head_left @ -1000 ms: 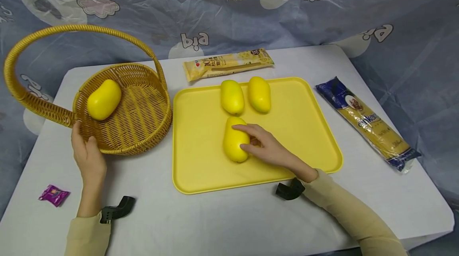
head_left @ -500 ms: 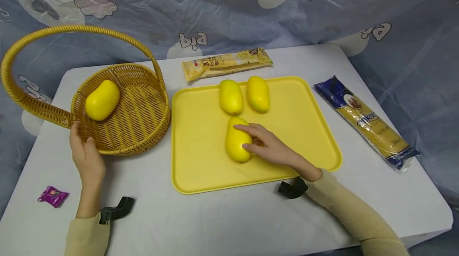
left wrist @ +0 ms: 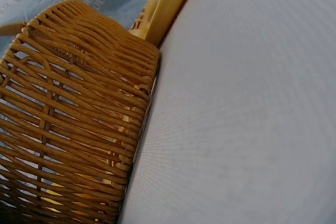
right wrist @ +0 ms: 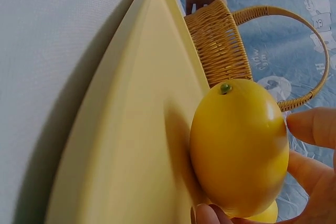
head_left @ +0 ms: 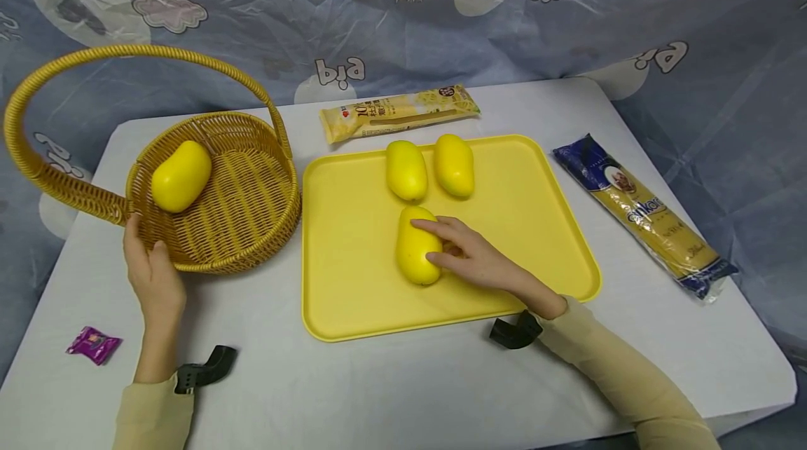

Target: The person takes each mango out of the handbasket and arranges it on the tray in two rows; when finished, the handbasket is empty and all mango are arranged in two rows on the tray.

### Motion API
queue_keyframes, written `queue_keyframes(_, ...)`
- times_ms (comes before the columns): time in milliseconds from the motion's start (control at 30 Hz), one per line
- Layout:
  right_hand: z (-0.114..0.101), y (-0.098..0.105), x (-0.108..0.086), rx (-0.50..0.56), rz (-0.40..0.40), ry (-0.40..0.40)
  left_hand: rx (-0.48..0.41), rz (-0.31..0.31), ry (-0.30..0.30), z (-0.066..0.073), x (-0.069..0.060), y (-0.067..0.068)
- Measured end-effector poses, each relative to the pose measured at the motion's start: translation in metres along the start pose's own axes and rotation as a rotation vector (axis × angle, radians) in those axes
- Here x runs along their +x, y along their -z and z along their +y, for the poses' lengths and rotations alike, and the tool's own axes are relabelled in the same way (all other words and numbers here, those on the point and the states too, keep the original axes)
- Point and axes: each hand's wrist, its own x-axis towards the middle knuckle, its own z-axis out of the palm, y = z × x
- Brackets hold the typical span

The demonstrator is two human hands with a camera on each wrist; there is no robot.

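Three mangoes (head_left: pixel 406 171) lie on the yellow tray (head_left: pixel 353 247); a fourth mango (head_left: pixel 181 176) lies in the basket (head_left: pixel 233 187), against its left wall. My right hand (head_left: pixel 471 255) grasps the near mango (head_left: pixel 412 254), with thumb and fingers set round its right side; seen from the right wrist, it bears a small green stem end. That mango is on the tray, near the middle. The other two lie side by side, slightly apart, by the far rim.

My left hand (head_left: pixel 155 285) touches the basket's near left side, at the foot of the raised handle (head_left: pixel 126 50). Thumb and one finger show at the rim; the remaining fingers are hidden, so I cannot tell whether they curl round it. The basket stands just beside the tray.

Also recorded on the white worktop (head_left: pixel 378 394): a yellow packet (head_left: pixel 400 113) beyond the tray, a blue-ended packet (head_left: pixel 643 219) lying aslant to its right, and a purple sweet (head_left: pixel 94 345) to the left of my left forearm. A patterned blue-grey cloth (head_left: pixel 252 15) hangs behind.
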Motion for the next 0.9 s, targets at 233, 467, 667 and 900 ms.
queue_keyframes(233,-0.001,0.001,0.0,0.015,-0.004,-0.02,-0.005,0.001,-0.003,-0.001,0.0,0.0)
queue_keyframes(467,-0.001,0.005,-0.001,0.008,-0.012,-0.036,-0.013,0.002,-0.005,0.0,0.0,0.0)
queue_keyframes(667,-0.009,0.021,0.0,-0.004,-0.041,-0.052,-0.016,0.007,-0.001,0.0,0.001,0.0)
queue_keyframes(900,-0.025,0.04,0.007,-0.056,-0.035,-0.015,-0.01,-0.003,-0.001,0.0,0.001,0.0)
